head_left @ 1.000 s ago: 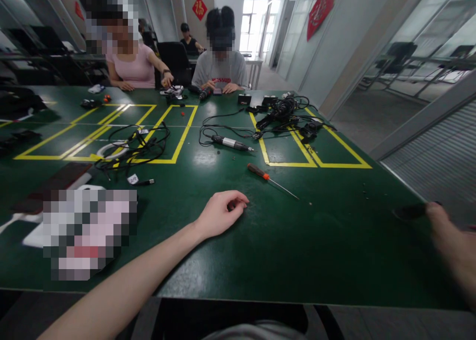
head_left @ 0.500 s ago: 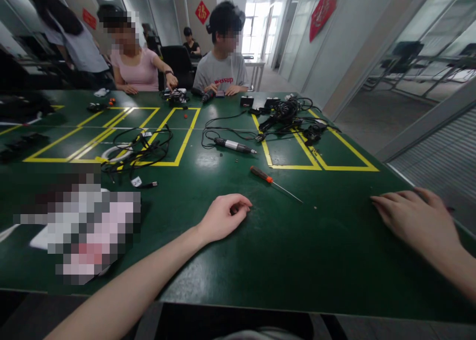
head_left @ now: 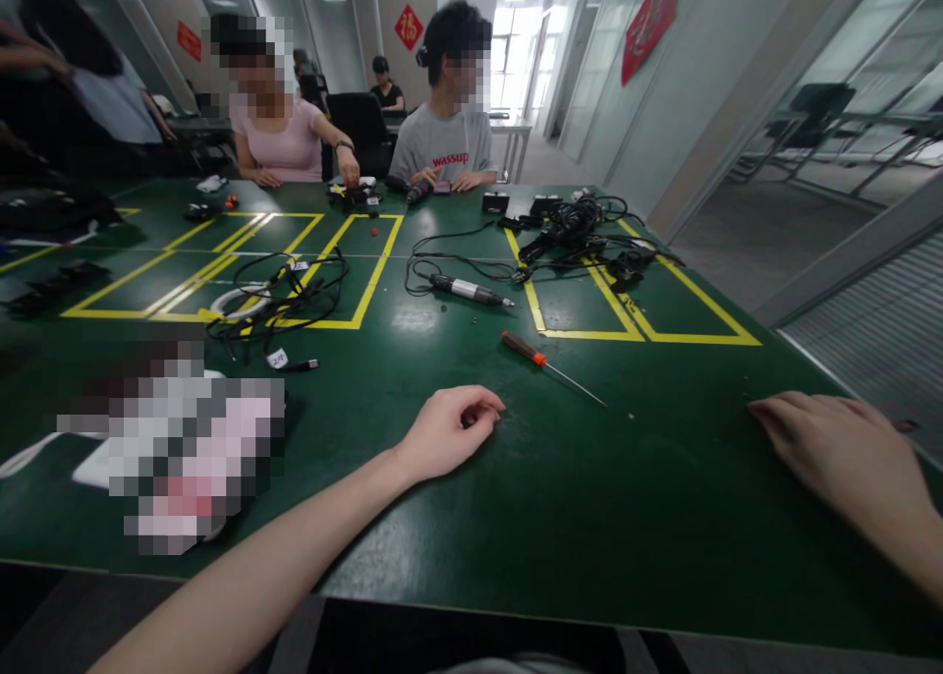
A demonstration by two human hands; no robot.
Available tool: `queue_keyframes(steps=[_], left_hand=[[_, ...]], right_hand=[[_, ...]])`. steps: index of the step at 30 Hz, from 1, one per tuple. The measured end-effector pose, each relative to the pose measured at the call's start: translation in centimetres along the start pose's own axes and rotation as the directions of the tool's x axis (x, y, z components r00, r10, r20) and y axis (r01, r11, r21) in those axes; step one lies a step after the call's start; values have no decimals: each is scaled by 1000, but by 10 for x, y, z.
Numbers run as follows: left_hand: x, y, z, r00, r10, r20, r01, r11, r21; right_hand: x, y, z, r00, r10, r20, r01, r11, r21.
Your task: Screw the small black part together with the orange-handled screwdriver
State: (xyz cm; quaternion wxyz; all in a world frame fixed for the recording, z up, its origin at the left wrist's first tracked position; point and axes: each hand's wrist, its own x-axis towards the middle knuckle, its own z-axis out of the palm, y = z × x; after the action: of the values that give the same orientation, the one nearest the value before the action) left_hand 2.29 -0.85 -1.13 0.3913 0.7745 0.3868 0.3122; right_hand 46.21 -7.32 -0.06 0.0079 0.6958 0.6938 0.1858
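My left hand (head_left: 453,430) rests on the green table (head_left: 589,536), its fingers loosely curled toward the thumb; nothing shows in the hollow between them. Just beyond it lies a screwdriver (head_left: 525,348) with a dark and orange handle, its shaft pointing to the right and toward me. At the table's right side is my right hand (head_left: 859,463), back upward, fingertips drawn together and pointing left. Whatever may be between those fingertips is hidden. Tiny specks lie on the table by them. A small light bit (head_left: 631,416) sits near the screwdriver tip.
An electric screwdriver (head_left: 471,291) with a cord lies past the hand screwdriver. Tangled black cables (head_left: 567,227) are at the back right, more cables (head_left: 316,296) at left. A blurred-out pack (head_left: 213,468) lies front left. Two co-workers sit across, near a power drill (head_left: 418,193).
My right hand has shifted slightly to the right and toward me, and its fingertips are closer together. The view has turned a little; my left hand stays in place on the table.
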Motion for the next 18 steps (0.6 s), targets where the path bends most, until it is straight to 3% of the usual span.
queue_keyframes(steps=[5, 8, 12, 18], left_hand=[[0, 1, 0, 1000, 0, 1, 0, 1000, -8], [0, 1, 0, 1000, 4, 1, -4, 1000, -6], [0, 1, 0, 1000, 5, 3, -5, 1000, -7], [0, 2, -1, 1000, -7, 2, 7, 1000, -3]], right_hand=[[1, -9, -7, 999, -1, -54, 4, 999, 46], [0, -16, -14, 991, 116, -64, -103, 981, 166], [-2, -27, -19, 963, 261, -73, -206, 881, 427], [-10, -32, -28, 957, 243, -161, -111, 813, 571]])
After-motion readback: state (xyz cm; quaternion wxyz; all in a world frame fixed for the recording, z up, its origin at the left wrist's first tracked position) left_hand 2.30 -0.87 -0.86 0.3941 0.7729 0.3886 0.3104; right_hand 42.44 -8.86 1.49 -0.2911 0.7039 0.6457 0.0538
